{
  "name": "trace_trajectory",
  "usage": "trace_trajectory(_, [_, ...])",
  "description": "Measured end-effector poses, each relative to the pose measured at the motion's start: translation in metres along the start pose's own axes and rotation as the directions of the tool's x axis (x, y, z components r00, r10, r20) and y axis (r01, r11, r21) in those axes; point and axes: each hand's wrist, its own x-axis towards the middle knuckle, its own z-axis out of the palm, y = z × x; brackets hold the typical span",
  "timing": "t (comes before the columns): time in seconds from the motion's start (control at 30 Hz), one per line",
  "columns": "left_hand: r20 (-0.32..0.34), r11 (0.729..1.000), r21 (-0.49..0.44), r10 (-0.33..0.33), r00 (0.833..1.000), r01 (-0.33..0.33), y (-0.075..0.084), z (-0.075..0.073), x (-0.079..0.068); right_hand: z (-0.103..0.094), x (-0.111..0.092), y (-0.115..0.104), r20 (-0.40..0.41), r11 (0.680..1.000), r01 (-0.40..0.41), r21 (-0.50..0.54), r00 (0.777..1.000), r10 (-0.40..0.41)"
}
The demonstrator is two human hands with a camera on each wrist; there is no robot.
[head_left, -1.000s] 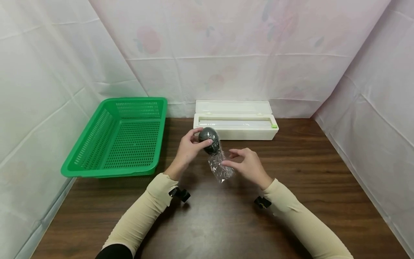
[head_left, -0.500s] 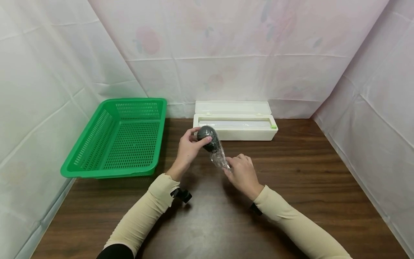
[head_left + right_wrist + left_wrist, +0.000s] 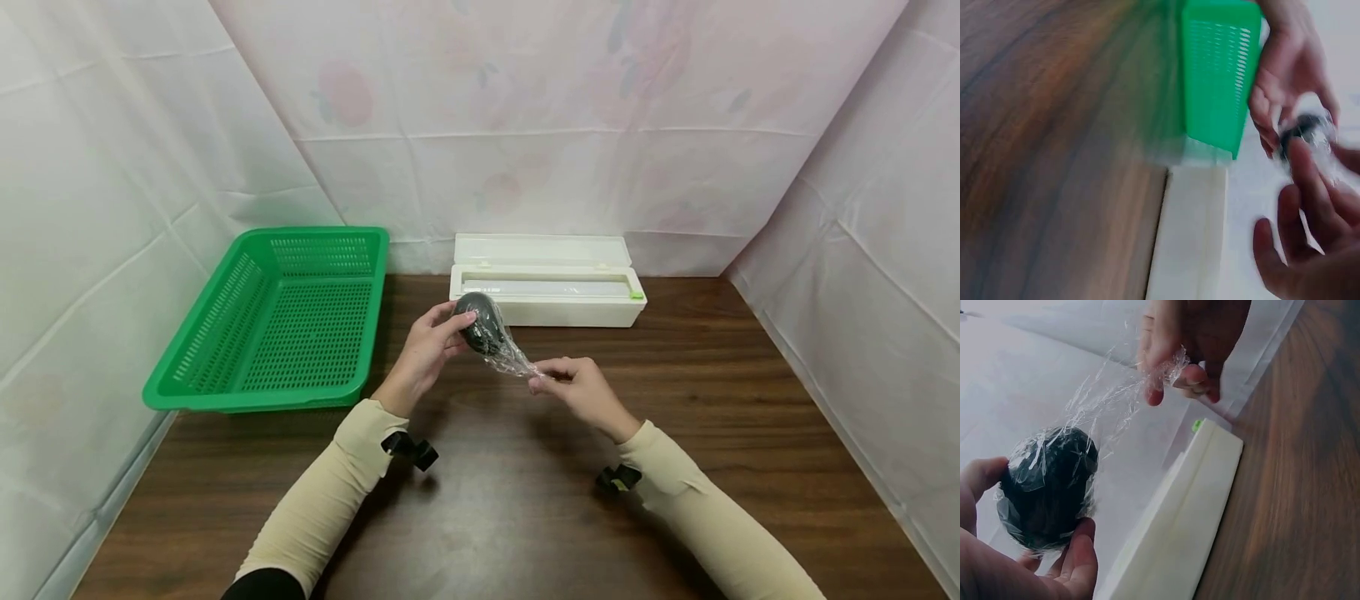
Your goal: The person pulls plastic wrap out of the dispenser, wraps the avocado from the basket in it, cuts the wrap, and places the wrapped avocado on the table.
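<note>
A dark, egg-shaped avocado (image 3: pixel 476 321) is wrapped in clear cling film, its surface glossy and creased in the left wrist view. My left hand (image 3: pixel 422 357) grips the avocado between thumb and fingers, holding it up in front of the white box. From the avocado, the loose end of the cling film (image 3: pixel 513 360) runs to the right, gathered into a narrow twist. My right hand (image 3: pixel 585 392) pinches the tip of that twist between thumb and fingers. Motion blurs the avocado and both hands in the right wrist view.
Behind the hands stands a white cling film box (image 3: pixel 555 312) with its lid up and a roll inside. A green plastic basket (image 3: pixel 360 333) sits at the left on the brown wooden table (image 3: pixel 480 517). Pale curtains (image 3: pixel 555 183) enclose the back and sides.
My right hand has taken hold of the loose film, which hung free a second ago, and drawn it rightward into a twist. The avocado has tilted and shifted slightly left.
</note>
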Motion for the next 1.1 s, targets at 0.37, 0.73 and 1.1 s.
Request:
trace_trajectory(0.37, [0.073, 0.994, 0.059, 0.092, 0.993, -0.096, 0.002, 0.012, -0.009, -0.018, 0.013, -0.002, 0.306, 0.914, -0.302, 0.273, 0.928, 0.215])
trace_trajectory(0.73, [-0.062, 1.0, 0.026, -0.002, 0.998, 0.003, 0.003, 0.014, -0.002, 0.003, 0.007, -0.009, -0.119, 0.973, 0.087, -0.213, 0.986, -0.115])
trace_trajectory(1.1, [-0.047, 0.987, -0.137, -0.092, 0.995, 0.085, -0.004, 0.009, 0.002, -0.002, 0.001, -0.012, -0.136, 0.995, 0.06, 0.084, 0.99, -0.048])
